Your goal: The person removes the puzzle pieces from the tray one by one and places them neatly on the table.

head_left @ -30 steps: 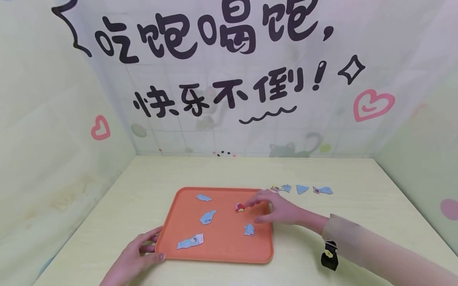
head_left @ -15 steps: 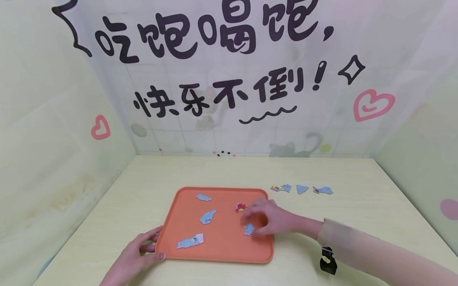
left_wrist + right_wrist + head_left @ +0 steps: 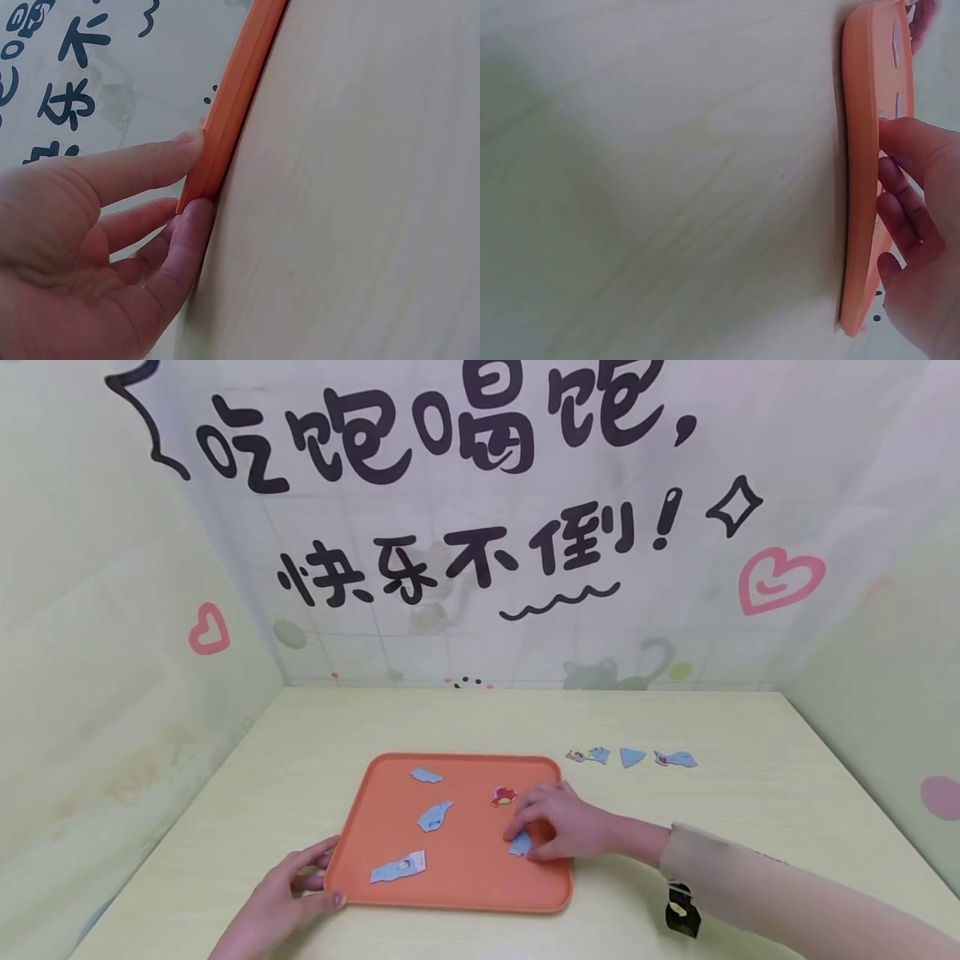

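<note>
My left hand (image 3: 281, 893) holds the front left corner of an orange tray (image 3: 480, 893); in the left wrist view the thumb and fingers pinch its rim (image 3: 225, 112). Over the tray's right side, my right hand (image 3: 566, 822) pinches a small light-blue puzzle piece (image 3: 519, 843) between thumb and fingertips, low at the tray floor. The hand covers part of that piece. Just behind the fingers lies a red and yellow piece (image 3: 503, 796). On the tray's left half lie more flat, irregular blue pieces: a small one (image 3: 426, 774), a pointed one (image 3: 435, 816) and a long one (image 3: 398, 867).
Beyond the tray's back right corner, on the pale wooden table (image 3: 750, 827), lie a blue and yellow piece (image 3: 597, 755), a blue triangular piece (image 3: 632, 757) and a longer blue piece (image 3: 676, 759). Printed cloth walls (image 3: 450, 643) stand at the back and both sides.
My right hand has moved from beside the red piece toward the front of the tray, and its thumb and fingers have closed in on the blue piece. The left hand has stayed at the corner.
</note>
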Available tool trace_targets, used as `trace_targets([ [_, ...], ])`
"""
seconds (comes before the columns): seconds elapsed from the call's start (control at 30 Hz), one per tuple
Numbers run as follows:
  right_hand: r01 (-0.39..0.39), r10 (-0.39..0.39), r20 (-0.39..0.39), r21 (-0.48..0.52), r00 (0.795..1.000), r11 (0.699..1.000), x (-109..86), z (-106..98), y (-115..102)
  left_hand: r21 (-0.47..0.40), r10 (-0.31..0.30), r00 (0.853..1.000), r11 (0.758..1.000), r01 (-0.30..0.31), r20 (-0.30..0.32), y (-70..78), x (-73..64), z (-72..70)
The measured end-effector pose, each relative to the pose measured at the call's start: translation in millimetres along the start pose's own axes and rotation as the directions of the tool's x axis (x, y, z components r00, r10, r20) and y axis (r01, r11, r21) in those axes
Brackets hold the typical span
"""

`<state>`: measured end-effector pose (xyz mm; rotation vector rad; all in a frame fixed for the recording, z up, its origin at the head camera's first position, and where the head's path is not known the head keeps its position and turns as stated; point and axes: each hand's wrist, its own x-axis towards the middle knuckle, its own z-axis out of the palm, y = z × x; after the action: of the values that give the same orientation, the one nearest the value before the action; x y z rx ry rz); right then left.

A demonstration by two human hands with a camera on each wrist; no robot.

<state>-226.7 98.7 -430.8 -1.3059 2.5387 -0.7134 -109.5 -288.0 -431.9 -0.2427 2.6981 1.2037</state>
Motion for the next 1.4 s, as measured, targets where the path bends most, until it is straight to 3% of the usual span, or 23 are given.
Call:
trace_targets([
  [0.2, 0.062, -0.058, 0.041, -0.104, 0.997, 0.993, 3.4, -5, 1, 0.001, -0.003, 1.000, 1.000, 0.003, -0.001, 1.1, 0.6, 0.2],
  [0.57, 0.130, -0.123, 0.080, -0.087, 0.989, 0.988, 8.0, -6, 7, -0.012, 0.021, 1.000, 1.000, -0.021, 0.007, -0.6, -2.4, 0.3],
  [0.97, 0.103, -0.099, 0.062, -0.066, 0.993, 0.992, 5.5, -8, 6, 0.002, 0.013, 1.000, 1.000, -0.013, 0.005, 1.3, -2.7, 0.0],
  [1.2, 0.117, -0.117, 0.010, -0.080, 0.993, 0.990, 3.3, -11, 7, -0.004, 0.008, 1.000, 1.000, -0.008, 0.005, 2.6, -1.9, 0.6],
  [1.4, 0.075, -0.076, -0.007, -0.048, 0.997, 0.996, 1.7, -17, 9, 0.013, 0.006, 1.000, 1.000, -0.006, 0.002, 2.7, -1.1, 0.3],
])
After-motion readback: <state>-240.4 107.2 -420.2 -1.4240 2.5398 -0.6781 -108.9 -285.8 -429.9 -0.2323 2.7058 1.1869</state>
